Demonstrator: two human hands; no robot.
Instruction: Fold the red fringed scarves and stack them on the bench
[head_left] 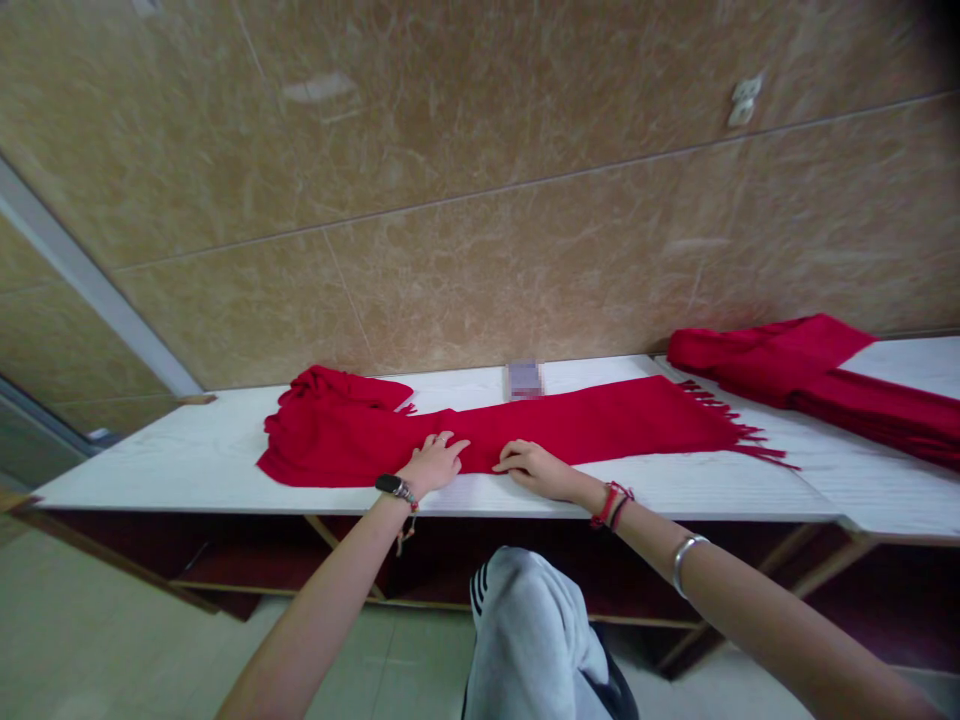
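A red scarf with fringe at its right end lies lengthwise along the white tabletop. Its left part is bunched and folded over itself. My left hand rests on the cloth left of the middle, fingers spread. Just to the right, my right hand touches the scarf near its front edge, fingers stretched to the left and slightly bent. Both hands press on the fabric from above, and neither appears to grip it.
A second red scarf, loosely folded, lies at the right on the adjoining table. A small pixelated card or packet sits behind the first scarf, by the tiled wall. Dark shelves lie under the tabletop, close to my knee.
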